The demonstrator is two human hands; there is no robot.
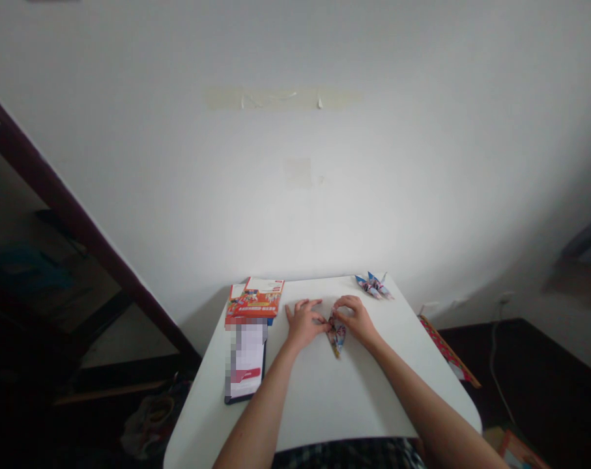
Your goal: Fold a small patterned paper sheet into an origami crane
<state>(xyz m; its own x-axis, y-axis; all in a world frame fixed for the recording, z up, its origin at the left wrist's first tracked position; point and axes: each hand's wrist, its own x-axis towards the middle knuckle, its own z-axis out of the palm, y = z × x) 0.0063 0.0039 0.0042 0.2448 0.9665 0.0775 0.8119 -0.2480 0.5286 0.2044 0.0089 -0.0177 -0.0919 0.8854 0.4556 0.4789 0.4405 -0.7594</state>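
A printed piece of folded paper [339,337], pointed at its near end, is between my two hands on the white table [315,397]. At its far end, my right hand [354,318] is closed, with thumb and fingertips pinching the paper. My left hand [305,322] holds the paper's left edge between thumb and index finger, while its other fingers stretch out over the tabletop. The fingers partly cover the upper part of the paper. Several similar pointed folded papers [373,286] lie together at the table's back right corner.
Red and white printed packets [256,298] lie at the back left. Nearer me is a dark-edged tablet or phone [246,361] with a blurred-out screen. A white wall [305,221] rises behind the table. On the right floor runs a cable [493,352].
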